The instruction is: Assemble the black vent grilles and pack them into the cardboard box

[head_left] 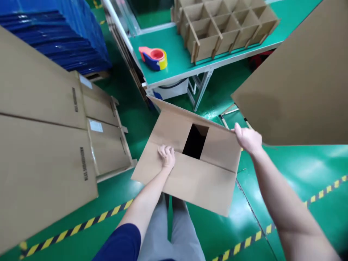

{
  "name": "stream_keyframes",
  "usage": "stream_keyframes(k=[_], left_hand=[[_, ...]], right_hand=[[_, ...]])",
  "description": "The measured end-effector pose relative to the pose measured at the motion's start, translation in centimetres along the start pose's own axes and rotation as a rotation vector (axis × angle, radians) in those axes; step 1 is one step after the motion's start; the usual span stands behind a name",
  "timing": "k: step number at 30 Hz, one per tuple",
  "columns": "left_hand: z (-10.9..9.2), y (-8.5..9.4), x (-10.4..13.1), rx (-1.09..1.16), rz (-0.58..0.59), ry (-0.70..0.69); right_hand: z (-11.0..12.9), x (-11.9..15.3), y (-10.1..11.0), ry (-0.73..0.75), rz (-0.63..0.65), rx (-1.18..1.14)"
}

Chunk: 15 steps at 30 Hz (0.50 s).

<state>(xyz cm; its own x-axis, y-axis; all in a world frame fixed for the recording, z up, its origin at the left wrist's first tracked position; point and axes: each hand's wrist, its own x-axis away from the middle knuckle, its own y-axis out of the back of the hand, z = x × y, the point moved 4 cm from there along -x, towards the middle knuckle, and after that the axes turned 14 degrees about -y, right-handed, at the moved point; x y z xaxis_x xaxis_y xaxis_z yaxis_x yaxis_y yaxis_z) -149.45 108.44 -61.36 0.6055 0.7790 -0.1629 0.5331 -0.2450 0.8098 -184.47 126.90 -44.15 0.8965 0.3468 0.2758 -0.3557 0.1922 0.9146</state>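
Observation:
A brown cardboard box (206, 185) stands in front of my legs with its two short flaps folded inward and a dark gap between them. The near long flap lies down over them, while the far long flap (187, 112) is raised at a slant. My left hand (167, 156) rests on the near flap with its fingers curled at the inner edge. At the right end of the raised flap, my right hand (248, 139) grips the corner, thumb on top.
Beyond the box is a green-topped table (174, 69) bearing a tape dispenser (154, 58) and a cardboard divider grid (217, 32). Large cartons (46, 145) stack up at left, near blue sheets (54, 36). A big cardboard panel (299, 90) juts in at right.

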Motion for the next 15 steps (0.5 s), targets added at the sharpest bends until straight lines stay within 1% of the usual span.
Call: stream_keyframes(k=[2,3,4,5,6,7,8,9,10,11,13,15], left_hand=[[1.4,1.0,1.9,-0.025,-0.282,0.166],[1.7,1.5,2.7,-0.047,-0.386,0.22],[1.5,1.8,3.1,-0.07,-0.429,0.23],[1.0,1.9,3.2,-0.094,-0.395,0.193],[0.2,1.7,2.9,-0.118,-0.296,0.118],[-0.8,1.4,2.4,-0.14,-0.159,0.023],[-1.8,0.8,1.8,-0.161,-0.004,-0.072],[-2.8,0.4,1.3,-0.182,0.136,-0.144],[-3.6,0.0,0.7,-0.206,0.234,-0.184],[-4.2,-0.1,0.1,-0.229,0.287,-0.199],[-5.2,-0.3,-0.9,-0.257,0.334,-0.225],[-5.7,-0.6,-1.5,-0.26,0.375,-0.265]], right_hand=[[-2.5,6.2,-6.4,0.122,0.072,0.117],[-3.3,9.6,-9.5,0.196,0.053,0.179],[-4.1,12.5,-12.3,0.205,0.002,0.236],[-4.7,14.9,-14.8,0.206,-0.027,0.283],[-5.2,16.5,-16.6,0.181,-0.071,0.315],[-5.6,17.5,-17.9,0.159,-0.104,0.335],[-5.9,17.8,-18.6,0.145,-0.127,0.343],[-6.0,17.8,-18.8,0.135,-0.147,0.343],[-5.9,17.5,-18.7,0.134,-0.16,0.342],[-5.7,17.1,-18.5,0.14,-0.166,0.344],[-4.6,16.7,-18.1,0.181,-0.147,0.358],[-3.1,16.8,-18.8,0.281,-0.069,0.373]])
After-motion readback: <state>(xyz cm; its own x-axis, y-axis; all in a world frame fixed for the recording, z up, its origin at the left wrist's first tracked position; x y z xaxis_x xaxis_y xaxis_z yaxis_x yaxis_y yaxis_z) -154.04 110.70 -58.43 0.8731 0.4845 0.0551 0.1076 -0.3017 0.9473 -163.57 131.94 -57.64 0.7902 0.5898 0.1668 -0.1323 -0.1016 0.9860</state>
